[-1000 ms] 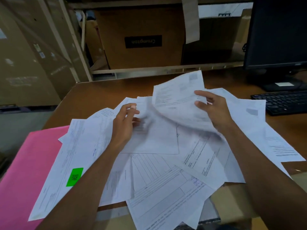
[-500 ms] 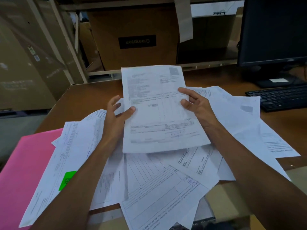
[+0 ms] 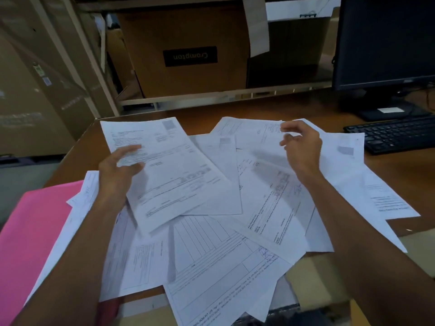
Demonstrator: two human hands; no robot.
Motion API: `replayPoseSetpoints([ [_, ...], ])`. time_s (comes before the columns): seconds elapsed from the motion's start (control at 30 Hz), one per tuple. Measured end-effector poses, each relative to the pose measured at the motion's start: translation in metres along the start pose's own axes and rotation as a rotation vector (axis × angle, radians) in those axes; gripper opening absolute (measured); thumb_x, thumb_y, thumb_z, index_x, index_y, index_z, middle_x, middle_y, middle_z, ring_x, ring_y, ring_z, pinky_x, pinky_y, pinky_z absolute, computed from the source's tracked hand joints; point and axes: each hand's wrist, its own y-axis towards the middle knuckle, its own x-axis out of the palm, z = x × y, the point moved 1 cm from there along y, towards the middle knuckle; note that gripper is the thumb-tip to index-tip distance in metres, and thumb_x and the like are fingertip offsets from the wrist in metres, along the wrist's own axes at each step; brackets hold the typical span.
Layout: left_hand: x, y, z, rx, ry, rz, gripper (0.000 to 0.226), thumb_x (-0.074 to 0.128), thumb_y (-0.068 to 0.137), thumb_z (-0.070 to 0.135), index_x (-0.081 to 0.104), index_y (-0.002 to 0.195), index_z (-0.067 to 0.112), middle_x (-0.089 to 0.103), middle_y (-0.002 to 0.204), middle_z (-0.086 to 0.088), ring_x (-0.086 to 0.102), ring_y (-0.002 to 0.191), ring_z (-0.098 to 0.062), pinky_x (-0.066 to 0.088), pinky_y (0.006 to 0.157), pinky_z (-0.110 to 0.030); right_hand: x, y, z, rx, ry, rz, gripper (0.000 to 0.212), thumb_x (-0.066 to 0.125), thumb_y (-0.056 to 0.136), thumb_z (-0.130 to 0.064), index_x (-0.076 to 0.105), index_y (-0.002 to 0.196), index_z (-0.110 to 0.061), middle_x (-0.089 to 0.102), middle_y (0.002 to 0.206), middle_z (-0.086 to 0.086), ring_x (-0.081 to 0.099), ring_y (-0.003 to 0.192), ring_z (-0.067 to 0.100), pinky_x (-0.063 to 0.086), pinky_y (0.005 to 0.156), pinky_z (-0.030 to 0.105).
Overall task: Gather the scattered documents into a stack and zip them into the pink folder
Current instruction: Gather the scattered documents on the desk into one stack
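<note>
Head view, and I am standing close enough to see the whole brown desk (image 3: 404, 170) taking up the lower half of the scene. The scattered documents (image 3: 211, 255) are lying across most of it, white printed sheets overlapping at every angle, a few hanging over the near edge. Behind the desk a large cardboard box (image 3: 183, 50) is sitting on a shelf (its label is reading upside down from here), and a dark monitor (image 3: 386, 41) is standing at the back right corner. The pink folder (image 3: 30, 243) is lying flat at the near left, with the left edge of the papers overlapping it. A black keyboard (image 3: 395, 135) is resting in front of the monitor, just beyond the rightmost pages.

The person's left hand (image 3: 117, 170) is holding a tilted sheet (image 3: 169, 175) by its left edge, thumb on top and fingers underneath, above the rest of the pile. The right hand (image 3: 301, 149) is hovering at the far edge of another page, fingers curled with the thumb a little apart from them; motion blur is hiding whether it is actually pinching the paper, so I cannot tell
</note>
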Motion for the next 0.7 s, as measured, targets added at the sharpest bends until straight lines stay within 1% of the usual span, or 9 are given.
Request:
replayPoseSetpoints([
  [0.07, -0.008, 0.003, -0.006, -0.061, -0.006, -0.044, 0.031, 0.077, 0.087, 0.014, 0.077, 0.106, 0.038, 0.058, 0.14, 0.013, 0.053, 0.127, -0.025, 0.047, 0.106, -0.049, -0.001, 0.003, 0.003, 0.015, -0.05, -0.037, 0.028, 0.06, 0.093, 0.005, 0.073, 0.103, -0.017, 0.071, 0.104, -0.003, 0.071, 0.091, 0.018, 0.061, 0.077, 0.025],
  [0.13, -0.011, 0.001, -0.003, -0.082, -0.013, -0.093, 0.031, 0.077, 0.087, 0.015, 0.077, 0.109, 0.036, 0.058, 0.139, 0.014, 0.054, 0.125, -0.024, 0.048, 0.106, -0.047, 0.006, 0.0, 0.003, -0.026, -0.135, -0.172, 0.028, 0.06, 0.093, 0.005, 0.074, 0.102, -0.017, 0.071, 0.104, -0.005, 0.07, 0.094, 0.016, 0.06, 0.088, 0.034],
  [0.23, -0.01, -0.004, 0.006, -0.085, 0.003, -0.211, 0.037, 0.078, 0.087, 0.016, 0.074, 0.116, 0.039, 0.06, 0.136, 0.015, 0.06, 0.119, -0.022, 0.054, 0.098, -0.042, 0.024, -0.014, 0.002, -0.132, -0.334, -0.439, 0.026, 0.06, 0.096, -0.002, 0.072, 0.112, -0.018, 0.07, 0.119, -0.003, 0.065, 0.097, 0.011, 0.052, 0.093, 0.025],
  [0.3, -0.008, -0.006, 0.006, -0.053, 0.092, -0.19, 0.034, 0.08, 0.086, 0.022, 0.074, 0.116, 0.037, 0.06, 0.133, 0.017, 0.061, 0.111, -0.018, 0.054, 0.092, -0.033, 0.036, -0.024, -0.003, -0.18, -0.397, -0.553, 0.025, 0.061, 0.098, -0.01, 0.07, 0.119, -0.019, 0.068, 0.127, -0.001, 0.063, 0.107, 0.014, 0.047, 0.098, 0.025],
  [0.37, -0.006, -0.005, 0.005, -0.013, 0.165, -0.091, 0.029, 0.081, 0.084, 0.026, 0.075, 0.112, 0.03, 0.061, 0.13, 0.016, 0.059, 0.107, -0.015, 0.051, 0.091, -0.029, 0.047, -0.032, -0.011, -0.258, -0.487, -0.631, 0.029, 0.06, 0.1, -0.026, 0.066, 0.128, -0.018, 0.064, 0.136, 0.001, 0.057, 0.123, 0.021, 0.042, 0.108, 0.037],
  [0.4, -0.006, -0.004, 0.005, -0.003, 0.172, -0.058, 0.028, 0.081, 0.084, 0.026, 0.076, 0.111, 0.028, 0.061, 0.129, 0.015, 0.058, 0.106, -0.014, 0.051, 0.092, -0.029, 0.053, -0.038, -0.015, -0.299, -0.572, -0.672, 0.039, 0.055, 0.102, -0.038, 0.061, 0.135, -0.019, 0.059, 0.143, 0.002, 0.051, 0.132, 0.024, 0.035, 0.113, 0.043],
  [0.47, -0.005, -0.003, 0.005, 0.005, 0.17, -0.043, 0.026, 0.079, 0.085, 0.025, 0.076, 0.112, 0.026, 0.06, 0.128, 0.015, 0.057, 0.102, -0.01, 0.049, 0.088, -0.023, 0.063, -0.051, -0.018, -0.36, -0.759, -0.805, 0.061, 0.038, 0.102, -0.058, 0.043, 0.151, -0.023, 0.038, 0.16, 0.003, 0.03, 0.148, 0.026, 0.017, 0.121, 0.053],
  [0.57, -0.003, -0.003, 0.006, -0.005, 0.102, -0.062, 0.026, 0.079, 0.085, 0.021, 0.077, 0.111, 0.025, 0.062, 0.128, 0.014, 0.057, 0.111, -0.013, 0.047, 0.084, -0.02, 0.067, -0.06, -0.01, -0.408, -0.939, -0.98, 0.072, 0.015, 0.098, -0.072, 0.015, 0.16, -0.035, 0.007, 0.17, -0.003, 0.004, 0.157, 0.022, -0.005, 0.122, 0.06],
  [0.7, 0.004, -0.007, 0.008, 0.003, 0.077, -0.115, 0.026, 0.077, 0.088, 0.017, 0.076, 0.113, 0.024, 0.062, 0.129, 0.012, 0.056, 0.112, -0.012, 0.045, 0.081, -0.016, 0.036, -0.029, -0.002, -0.282, -0.953, -1.031, 0.072, 0.025, 0.094, -0.076, 0.013, 0.158, -0.045, 0.005, 0.169, -0.015, 0.001, 0.156, 0.014, -0.012, 0.119, 0.06],
])
